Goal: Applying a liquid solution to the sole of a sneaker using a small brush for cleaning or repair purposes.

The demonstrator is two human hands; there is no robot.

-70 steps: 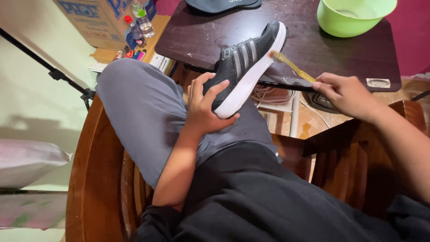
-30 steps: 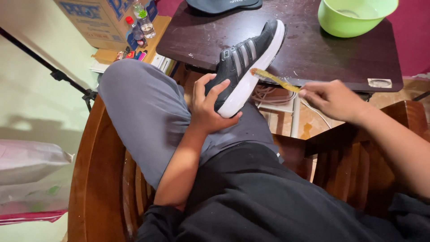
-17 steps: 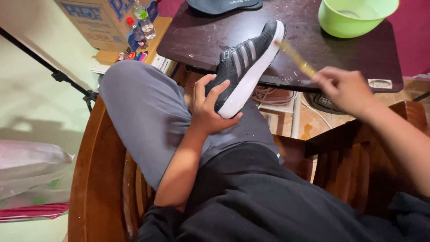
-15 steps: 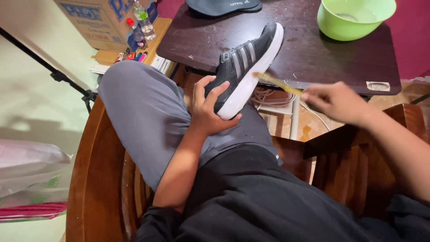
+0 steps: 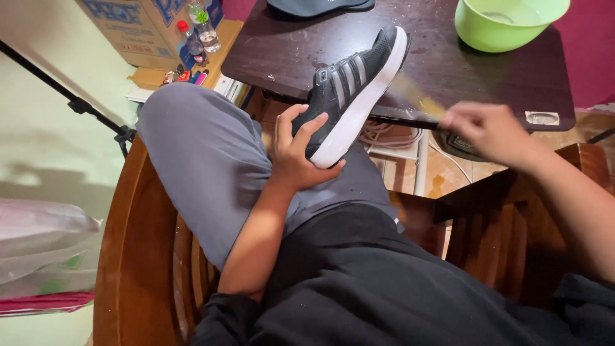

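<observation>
Black mesh and a white rubber sole fill the grip of the left hand (image 5: 296, 150), which wraps around the heel end of a sneaker (image 5: 352, 90), fingers on the upper and thumb pressed under the sole's edge. The shoe rests propped on the person's raised knee in grey trousers (image 5: 211, 154) and slants up and away from that hand, its toe reaching over the near edge of the dark wooden table (image 5: 448, 77).

Off to the far side of the shoe from the left hand, the right hand (image 5: 490, 131) is closed narrowly around the handle of a thin yellowish brush (image 5: 419, 99). The brush is blurred with motion, so I cannot tell whether its tip touches the sole or hangs just beside it; it points at the white sidewall near the toe.

Beyond the right hand, at the table's far corner, stands a light green basin (image 5: 509, 29). Past the shoe's toe lies a dark insole-shaped piece (image 5: 320, 6). Out past the left hand and the knee, a cardboard box (image 5: 138, 32) and a clear plastic bottle (image 5: 204, 29) stand on the floor.

Judging by how things lie, the scrubbing of the sole's edge seems to be under way: the sidewall looks mostly white already, though blur and distance hide any remaining dirt, and the upper shows no sign of wetting or lather.
</observation>
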